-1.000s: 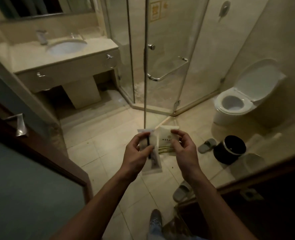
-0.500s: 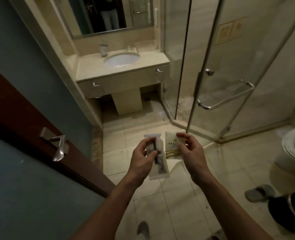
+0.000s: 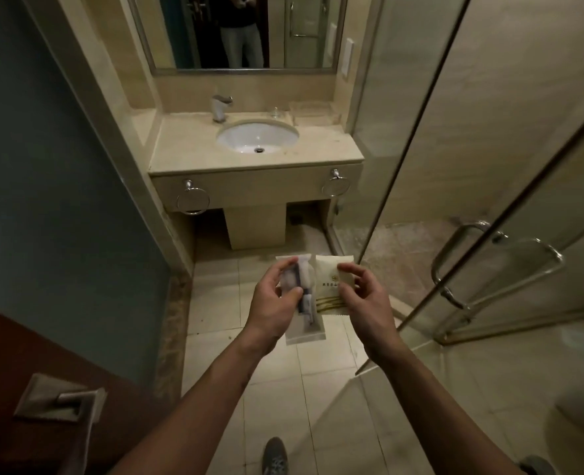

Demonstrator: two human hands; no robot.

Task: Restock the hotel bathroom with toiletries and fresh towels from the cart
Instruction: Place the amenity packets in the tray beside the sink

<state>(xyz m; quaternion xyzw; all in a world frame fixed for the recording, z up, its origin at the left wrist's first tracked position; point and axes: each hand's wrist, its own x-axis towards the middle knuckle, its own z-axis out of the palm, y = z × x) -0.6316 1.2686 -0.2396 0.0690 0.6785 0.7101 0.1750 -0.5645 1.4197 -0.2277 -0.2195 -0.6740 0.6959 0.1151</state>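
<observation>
Since half a second ago you've swung toward the vanity [image 3: 187, 156], its sink [image 3: 242, 138] now straight ahead at the far end. Your left hand [image 3: 273, 303] pinches a clear toiletry packet [image 3: 309, 332] between thumb and curled fingers. Your right hand [image 3: 366, 303] pinches a cream sachet [image 3: 330, 279] just right of it, above the near floor.

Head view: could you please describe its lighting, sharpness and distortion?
Head view: dim, yellowish light; wide-angle distortion tilts the shower glass; the sachet print in the right hand is unreadably soft; the clear packet in the left hand looks blurred.
</observation>
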